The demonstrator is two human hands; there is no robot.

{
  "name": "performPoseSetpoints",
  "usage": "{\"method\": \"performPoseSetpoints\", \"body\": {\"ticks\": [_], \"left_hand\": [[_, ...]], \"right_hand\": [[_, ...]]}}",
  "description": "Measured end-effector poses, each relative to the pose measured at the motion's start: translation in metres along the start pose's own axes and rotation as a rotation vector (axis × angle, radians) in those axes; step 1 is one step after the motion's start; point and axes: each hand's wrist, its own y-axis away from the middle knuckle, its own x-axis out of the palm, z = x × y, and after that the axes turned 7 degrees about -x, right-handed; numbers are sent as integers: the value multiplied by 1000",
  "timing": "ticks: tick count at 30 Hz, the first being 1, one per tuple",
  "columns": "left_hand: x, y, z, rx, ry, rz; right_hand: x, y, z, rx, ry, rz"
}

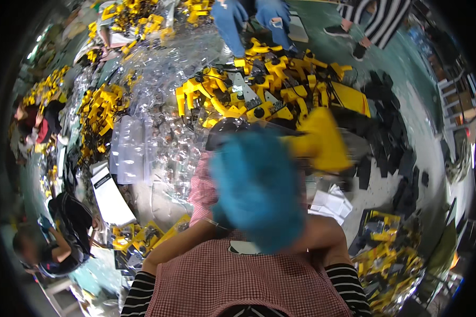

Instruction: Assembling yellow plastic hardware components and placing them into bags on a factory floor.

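My right hand [259,190], in a blue glove, is raised close in front of me and badly smeared by motion. A yellow plastic part [325,141], wide at one end, sticks out past its far end, blurred too, and appears gripped by it. My left hand [223,217], in a dark bluish glove with a bracelet at the wrist, is mostly hidden behind the right; its fingers do not show. Beyond both hands lies a heap of yellow jointed robot-arm assemblies [269,79] with metal plates and black cables.
Crumpled clear plastic bags [169,137] spread at the left, near white papers [111,195]. Black pads [391,137] lie scattered at the right. More yellow parts [386,253] fill the lower right. A person in jeans [230,24] sits opposite; others work at the left.
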Motion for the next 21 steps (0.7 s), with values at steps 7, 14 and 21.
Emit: {"method": "performPoseSetpoints", "body": {"ticks": [7,14,21], "left_hand": [[42,65,40,-147,1353,643],[52,64,57,-387,2659,1414],[100,98,68,-775,1583,195]], "right_hand": [[36,25,23,-535,-507,155],[100,90,-63,88,-114,199],[125,89,-88,79,-185,159]]}}
